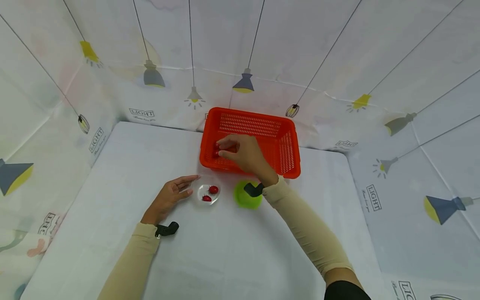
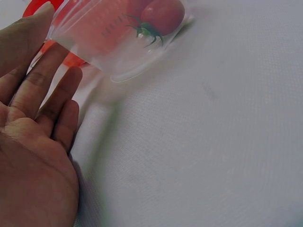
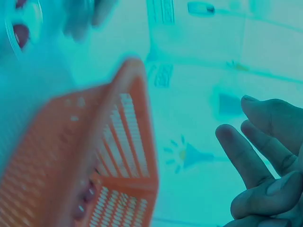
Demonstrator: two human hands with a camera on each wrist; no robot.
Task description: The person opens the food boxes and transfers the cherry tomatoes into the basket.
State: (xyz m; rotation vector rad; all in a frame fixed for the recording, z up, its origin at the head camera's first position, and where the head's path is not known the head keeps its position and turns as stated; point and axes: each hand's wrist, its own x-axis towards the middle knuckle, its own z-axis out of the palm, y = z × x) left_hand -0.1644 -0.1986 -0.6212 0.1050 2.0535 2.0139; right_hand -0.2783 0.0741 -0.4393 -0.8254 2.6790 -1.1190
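A clear plastic cup point(image 1: 200, 202) stands on the table with two red cherry tomatoes point(image 1: 213, 190) in it. Beside its left side is my left hand point(image 1: 170, 198), fingers fairly straight, with the thumb and forefinger tips right at the cup's wall. In the left wrist view, a tomato point(image 2: 163, 16) with a green stem shows through that wall. Over the left part of a red plastic basket point(image 1: 262, 160) hovers my right hand point(image 1: 243, 152), thumb and fingers apart. Small cherry tomatoes point(image 3: 85, 198) lie inside the basket, away from the right fingers point(image 3: 244, 153).
A lime-green bowl point(image 1: 247, 199) stands right of the cup, partly under my right wrist. The basket is at the table's far edge, against a wall sheet point(image 1: 172, 100) printed with lamps. White cloth covers the table point(image 1: 210, 254).
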